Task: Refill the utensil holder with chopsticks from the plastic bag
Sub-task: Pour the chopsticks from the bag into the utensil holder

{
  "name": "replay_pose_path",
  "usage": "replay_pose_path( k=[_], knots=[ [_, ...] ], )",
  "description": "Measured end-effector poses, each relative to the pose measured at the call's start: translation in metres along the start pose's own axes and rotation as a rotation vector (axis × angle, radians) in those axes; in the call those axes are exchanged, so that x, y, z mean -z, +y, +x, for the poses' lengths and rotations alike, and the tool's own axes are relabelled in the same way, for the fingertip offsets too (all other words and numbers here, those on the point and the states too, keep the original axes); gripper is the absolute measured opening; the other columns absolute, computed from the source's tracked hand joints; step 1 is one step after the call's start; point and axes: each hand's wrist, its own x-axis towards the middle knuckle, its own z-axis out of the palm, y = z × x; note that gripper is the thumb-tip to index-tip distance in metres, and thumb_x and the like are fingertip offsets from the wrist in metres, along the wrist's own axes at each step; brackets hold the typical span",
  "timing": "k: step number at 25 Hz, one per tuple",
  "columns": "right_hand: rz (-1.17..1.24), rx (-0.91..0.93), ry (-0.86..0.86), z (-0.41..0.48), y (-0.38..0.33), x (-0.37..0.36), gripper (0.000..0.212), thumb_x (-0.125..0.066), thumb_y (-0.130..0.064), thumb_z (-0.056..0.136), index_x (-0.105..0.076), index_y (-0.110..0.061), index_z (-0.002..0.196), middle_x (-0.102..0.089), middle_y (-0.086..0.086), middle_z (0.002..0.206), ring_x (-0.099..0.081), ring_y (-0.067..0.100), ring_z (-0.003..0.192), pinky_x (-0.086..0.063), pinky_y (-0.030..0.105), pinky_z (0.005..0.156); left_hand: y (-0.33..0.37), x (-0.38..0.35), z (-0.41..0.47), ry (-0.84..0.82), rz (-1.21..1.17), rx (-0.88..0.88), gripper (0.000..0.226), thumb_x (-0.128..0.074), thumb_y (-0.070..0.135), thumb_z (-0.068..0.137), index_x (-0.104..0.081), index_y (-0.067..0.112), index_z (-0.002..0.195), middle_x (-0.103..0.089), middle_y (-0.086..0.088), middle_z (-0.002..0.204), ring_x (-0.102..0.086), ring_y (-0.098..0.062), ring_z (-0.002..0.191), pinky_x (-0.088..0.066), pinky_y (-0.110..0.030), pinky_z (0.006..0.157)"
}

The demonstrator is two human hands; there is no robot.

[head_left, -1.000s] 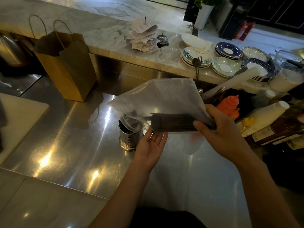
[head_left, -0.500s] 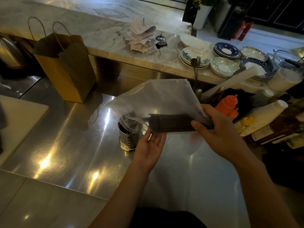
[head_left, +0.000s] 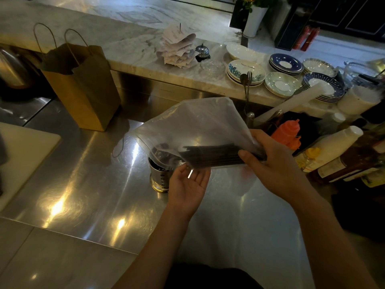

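My right hand (head_left: 273, 163) clamps the chopsticks (head_left: 212, 155) through the bag (head_left: 193, 126), its mouth drooping over the holder (head_left: 159, 174); my left hand (head_left: 188, 182) lies open beneath, gripping nothing; tilt too sharply and the bundle could overshoot, scatter, or topple the holder.

No legible text — bottle labels (head_left: 331, 170) blurred.
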Motion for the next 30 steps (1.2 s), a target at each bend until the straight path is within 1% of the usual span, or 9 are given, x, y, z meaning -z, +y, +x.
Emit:
replay_pose_path(
  k=[4,7,10,16,18,21,23,26,30],
  knots=[
    [0.008,0.001,-0.001,0.003,-0.002,0.0,0.044,-0.059,-0.024,0.093,-0.047,-0.021,0.135,-0.056,-0.007,0.105,-0.054,-0.003,0.086,-0.039,0.015,0.066,0.0,0.0,0.001,-0.031,-0.029,-0.002,0.063,-0.064,0.02,0.082,-0.048,0.006,0.141,-0.061,-0.02,0.133,-0.063,-0.033,0.119,-0.051,-0.042,0.097],
    [0.019,0.003,0.004,0.004,-0.004,0.001,0.044,-0.059,-0.025,0.093,-0.047,-0.023,0.135,-0.057,-0.008,0.104,-0.056,-0.003,0.087,-0.041,0.015,0.067,-0.001,0.0,0.002,-0.057,-0.03,0.001,0.065,-0.066,0.024,0.084,-0.046,0.007,0.144,-0.059,-0.018,0.136,-0.06,-0.031,0.123,-0.048,-0.041,0.101],
    [0.024,0.021,0.014,0.006,-0.006,-0.001,0.042,-0.059,-0.024,0.093,-0.048,-0.022,0.134,-0.058,-0.007,0.104,-0.057,-0.001,0.085,-0.042,0.015,0.068,-0.004,-0.001,0.002,-0.077,-0.014,0.004,0.068,-0.067,0.028,0.083,-0.045,0.009,0.144,-0.057,-0.017,0.138,-0.054,-0.029,0.129,-0.042,-0.04,0.109],
    [0.013,0.03,0.001,0.006,-0.005,-0.002,0.041,-0.058,-0.025,0.094,-0.047,-0.024,0.133,-0.057,-0.008,0.105,-0.06,0.009,0.091,-0.053,0.028,0.076,-0.009,-0.001,0.003,-0.139,-0.03,0.005,0.077,-0.067,0.034,0.08,-0.04,0.011,0.148,-0.049,-0.016,0.147,-0.045,-0.03,0.137,-0.03,-0.041,0.117],
    [-0.002,0.043,0.004,0.007,-0.006,-0.004,0.04,-0.058,-0.026,0.094,-0.047,-0.026,0.133,-0.056,-0.01,0.104,-0.059,0.007,0.089,-0.051,0.026,0.074,-0.011,-0.002,0.004,-0.132,-0.008,-0.006,0.074,-0.065,0.032,0.08,-0.041,0.012,0.147,-0.049,-0.016,0.147,-0.047,-0.029,0.136,-0.033,-0.042,0.115],
    [-0.022,0.059,0.004,0.007,-0.009,-0.007,0.04,-0.057,-0.029,0.093,-0.046,-0.029,0.132,-0.051,-0.014,0.1,-0.052,-0.004,0.083,-0.042,0.015,0.068,-0.013,-0.006,0.005,-0.108,-0.013,-0.019,0.068,-0.064,0.028,0.082,-0.043,0.011,0.145,-0.049,-0.016,0.146,-0.05,-0.028,0.133,-0.04,-0.042,0.108],
    [-0.024,0.057,-0.002,0.007,-0.01,-0.008,0.04,-0.056,-0.031,0.094,-0.045,-0.03,0.132,-0.049,-0.016,0.099,-0.05,-0.007,0.083,-0.04,0.013,0.067,-0.013,-0.008,0.006,-0.098,-0.015,-0.023,0.064,-0.063,0.025,0.086,-0.045,0.011,0.145,-0.053,-0.016,0.143,-0.054,-0.027,0.129,-0.047,-0.041,0.105],
    [-0.01,0.057,-0.01,0.008,-0.013,-0.008,0.041,-0.055,-0.032,0.094,-0.045,-0.029,0.133,-0.05,-0.015,0.101,-0.053,-0.004,0.083,-0.043,0.013,0.07,-0.012,-0.009,0.006,-0.105,-0.019,-0.028,0.054,-0.063,0.022,0.087,-0.051,0.007,0.138,-0.06,-0.016,0.135,-0.062,-0.026,0.121,-0.054,-0.04,0.096],
    [-0.012,0.071,-0.007,0.012,-0.02,-0.007,0.041,-0.055,-0.033,0.094,-0.045,-0.027,0.134,-0.058,-0.008,0.108,-0.058,0.006,0.091,-0.043,0.013,0.074,-0.005,-0.013,0.006,-0.145,0.01,-0.047,0.033,-0.062,0.021,0.087,-0.068,0.003,0.114,-0.07,-0.017,0.118,-0.068,-0.026,0.111,-0.059,-0.038,0.087]
  ],
)
